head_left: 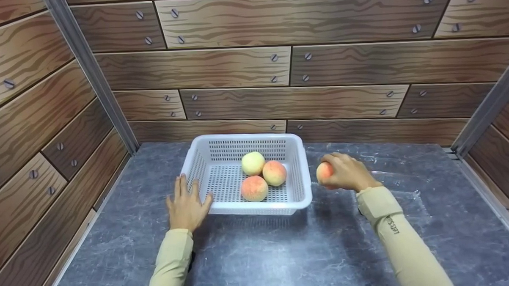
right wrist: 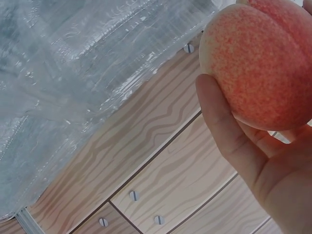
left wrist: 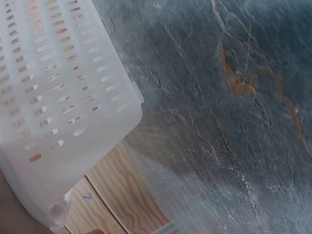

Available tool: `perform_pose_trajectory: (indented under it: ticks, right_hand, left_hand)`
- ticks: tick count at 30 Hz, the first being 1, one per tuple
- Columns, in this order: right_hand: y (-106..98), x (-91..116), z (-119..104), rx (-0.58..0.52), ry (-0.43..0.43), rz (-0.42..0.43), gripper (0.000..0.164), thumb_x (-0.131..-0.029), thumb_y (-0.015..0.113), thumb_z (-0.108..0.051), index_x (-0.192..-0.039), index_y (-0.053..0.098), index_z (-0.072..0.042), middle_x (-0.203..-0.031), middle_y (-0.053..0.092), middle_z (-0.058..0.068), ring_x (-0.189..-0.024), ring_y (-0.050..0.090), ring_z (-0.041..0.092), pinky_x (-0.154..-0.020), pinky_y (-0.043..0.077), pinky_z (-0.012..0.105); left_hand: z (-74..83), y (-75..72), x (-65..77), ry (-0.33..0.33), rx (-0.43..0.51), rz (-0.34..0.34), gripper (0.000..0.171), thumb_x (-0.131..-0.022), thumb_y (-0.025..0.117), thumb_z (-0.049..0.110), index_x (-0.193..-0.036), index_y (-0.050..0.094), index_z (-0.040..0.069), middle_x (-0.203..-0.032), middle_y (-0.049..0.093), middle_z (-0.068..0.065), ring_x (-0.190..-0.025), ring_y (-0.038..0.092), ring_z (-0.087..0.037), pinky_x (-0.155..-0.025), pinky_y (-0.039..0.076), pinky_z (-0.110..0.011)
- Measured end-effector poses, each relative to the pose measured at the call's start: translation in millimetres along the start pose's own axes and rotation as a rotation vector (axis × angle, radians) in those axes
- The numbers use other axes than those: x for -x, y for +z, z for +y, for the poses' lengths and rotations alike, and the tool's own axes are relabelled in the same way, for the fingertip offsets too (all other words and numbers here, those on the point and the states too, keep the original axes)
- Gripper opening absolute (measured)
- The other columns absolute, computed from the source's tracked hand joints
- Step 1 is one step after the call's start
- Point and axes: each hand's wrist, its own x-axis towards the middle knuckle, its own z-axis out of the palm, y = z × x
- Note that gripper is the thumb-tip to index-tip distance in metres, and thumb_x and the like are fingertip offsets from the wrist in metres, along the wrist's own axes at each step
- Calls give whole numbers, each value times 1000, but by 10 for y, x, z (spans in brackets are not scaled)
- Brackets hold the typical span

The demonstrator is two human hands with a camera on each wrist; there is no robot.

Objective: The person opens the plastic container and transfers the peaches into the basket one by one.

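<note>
A white perforated plastic basket (head_left: 248, 210) holds three peaches: a pale yellow one (head_left: 253, 163), a red-and-yellow one (head_left: 274, 173) and a rosy one (head_left: 254, 188) nearer the front. To the basket's right, my right hand (head_left: 344, 172) grips another peach (right wrist: 258, 68), fingers and thumb curled round its sides. That peach is blushed red, with a crease down it. My left hand (head_left: 187, 208) lies at the basket's front left corner, its fingers spread and nearly straight along the rim. The left wrist view shows the basket's slotted side (left wrist: 73, 117) close up.
Clear plastic film (right wrist: 97, 58) lies on the dark marbled tabletop (head_left: 258, 253) at the right. Wood-patterned panels (head_left: 235, 67) with printed screws stand behind and at both sides, joined by grey metal posts (head_left: 95, 76).
</note>
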Motion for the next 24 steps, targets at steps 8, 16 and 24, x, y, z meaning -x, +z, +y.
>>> perform_pose_trajectory:
  ticks: [8,16,24]
  right_hand:
    - [-1,-36,-76,1,-18,7,53,-70,77,-26,-116,65,-1,-110,66,22,-94,64,41,-77,55,59]
    - [13,-80,-119,3,-16,5,51,-72,76,-28,-113,66,-1,-103,65,19,-90,64,38,-76,56,57]
    - [8,-127,-165,-1,-26,9,49,-72,77,-29,-113,67,-2,-102,65,17,-89,64,37,-76,56,56]
  left_hand:
    - [10,-12,-4,-11,2,-21,64,-95,54,44,-141,55,-1,-155,33,-30,-146,27,-45,-103,30,-77]
    - [6,-4,-8,-11,1,-27,64,-95,55,44,-141,55,-1,-156,33,-30,-146,27,-45,-103,30,-77]
    - [10,-13,-5,-17,-1,-33,65,-95,55,44,-142,55,-1,-156,32,-30,-147,26,-45,-104,30,-77]
